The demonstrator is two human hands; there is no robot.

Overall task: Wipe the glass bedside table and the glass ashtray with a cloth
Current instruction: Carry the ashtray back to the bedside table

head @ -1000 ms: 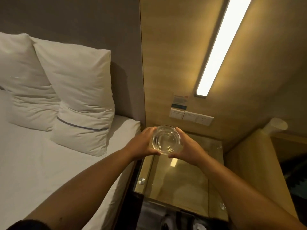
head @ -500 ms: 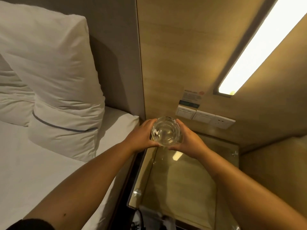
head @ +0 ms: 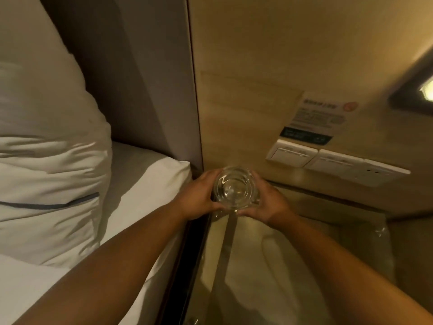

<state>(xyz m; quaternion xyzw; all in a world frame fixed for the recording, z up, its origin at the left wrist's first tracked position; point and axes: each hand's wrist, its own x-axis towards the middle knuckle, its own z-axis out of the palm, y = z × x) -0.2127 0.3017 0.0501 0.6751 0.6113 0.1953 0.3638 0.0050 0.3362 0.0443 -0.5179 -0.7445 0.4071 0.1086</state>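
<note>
Both hands grasp the glass ashtray (head: 235, 186) between them: left hand (head: 195, 198) curled round its left side, right hand (head: 266, 202) curled round its right side, thumbs meeting along the near lower edge. Ashtray is round, clear, thick-walled, seen from above w/ concentric rings inside; held at the far left corner of the glass bedside table (head: 269, 266). Cannot tell whether its base touches the glass or sits just above it. Tabletop is clear glass over a tan surface, w/ reflections and a metal fixing (head: 380, 231) at the far right corner. Bed (head: 145, 184) w/ white sheet lies left of the table, white pillow (head: 46, 184) w/ dark piping on it. Wood-effect wall panel behind carries wall switches (head: 328, 161) and a printed notice (head: 321, 116), text blurred. Lit lamp (head: 427, 91) at upper right edge.
</note>
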